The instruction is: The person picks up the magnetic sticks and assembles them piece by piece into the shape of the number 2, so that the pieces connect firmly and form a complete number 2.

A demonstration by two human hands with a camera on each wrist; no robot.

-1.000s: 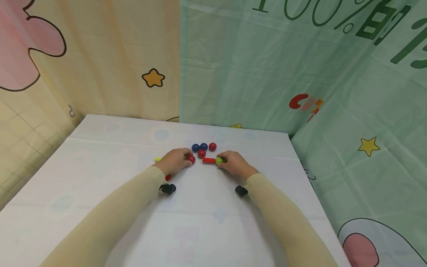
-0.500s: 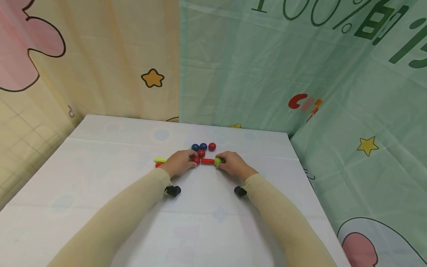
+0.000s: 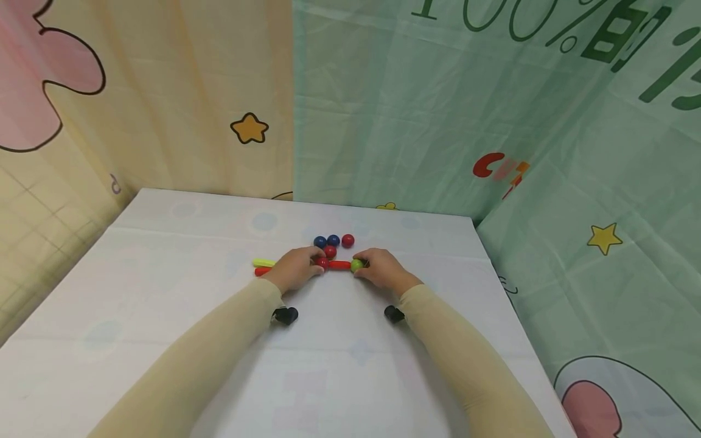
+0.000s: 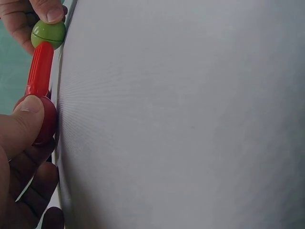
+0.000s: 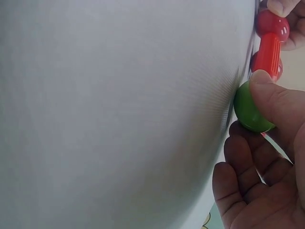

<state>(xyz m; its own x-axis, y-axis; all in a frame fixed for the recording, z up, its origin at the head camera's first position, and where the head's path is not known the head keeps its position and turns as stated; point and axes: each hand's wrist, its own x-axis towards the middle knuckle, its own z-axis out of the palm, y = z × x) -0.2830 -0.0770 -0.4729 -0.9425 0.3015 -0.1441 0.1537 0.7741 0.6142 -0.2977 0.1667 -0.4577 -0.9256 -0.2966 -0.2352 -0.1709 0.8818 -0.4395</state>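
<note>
Between the two hands lies a short ridged red rod (image 3: 339,265), with a ball at each end. My left hand (image 3: 296,268) pinches the red ball (image 4: 46,121) at the rod's left end between thumb and fingers. At the right end, my right hand (image 3: 385,269) pinches a green ball (image 5: 249,109) the same way. In both wrist views the rod touches the two balls and they form one line, low over the white table (image 3: 350,353). How deep the rod sits in either ball is hidden.
Just beyond the hands are two blue balls (image 3: 333,241), a red ball (image 3: 347,241) and another red ball (image 3: 330,251). A yellow-green rod (image 3: 263,263) and a second red rod (image 3: 262,271) lie left of my left hand, partly covered. Printed curtains stand behind the table.
My left hand has moved right, bringing its red ball against the red rod's free end. The rods at left are more exposed. My right hand has hardly moved.
</note>
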